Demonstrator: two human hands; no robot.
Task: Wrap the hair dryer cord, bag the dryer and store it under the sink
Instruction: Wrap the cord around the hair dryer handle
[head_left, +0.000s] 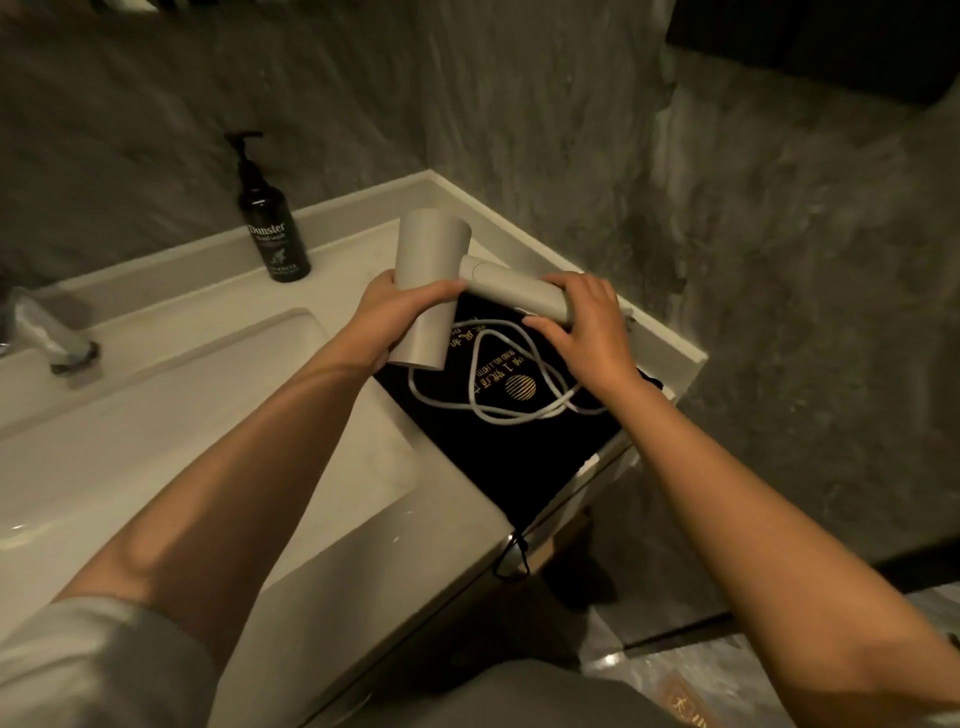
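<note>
Gold print marks the black bag (524, 441) lying flat on the counter (332, 291) right of the sink (171, 415); its characters are too small to read. "Dunster" shows in white on the dark pump bottle (270, 228) by the back wall. Above the bag, the left hand (400, 317) wraps the barrel of the pale hair dryer (431, 275), while the right hand (582, 322) curls over the end of its handle. Its cord (519, 384) lies in loose loops on the bag. A tap (47, 332) stands far left.
</note>
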